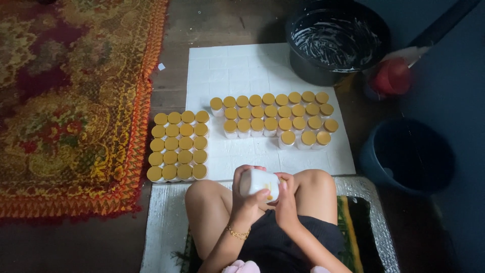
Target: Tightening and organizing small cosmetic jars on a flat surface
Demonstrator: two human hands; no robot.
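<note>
My left hand [244,201] and my right hand [286,201] together hold one small white jar [258,182] tilted on its side above my lap, between my knees. The jar's gold lid faces my right hand, which grips that end. In front of my knees, on a white sheet [237,65], several white jars with gold lids [275,119] stand in rows. A second block of gold-lidded jars [179,145] stands to the left of the sheet, on the floor.
A black bucket with white residue [336,40] stands at the back right, a red-topped object [391,77] beside it. A dark blue bucket [407,155] sits at the right. A patterned red and yellow rug [76,101] covers the left. A silver-edged mat [366,202] lies under me.
</note>
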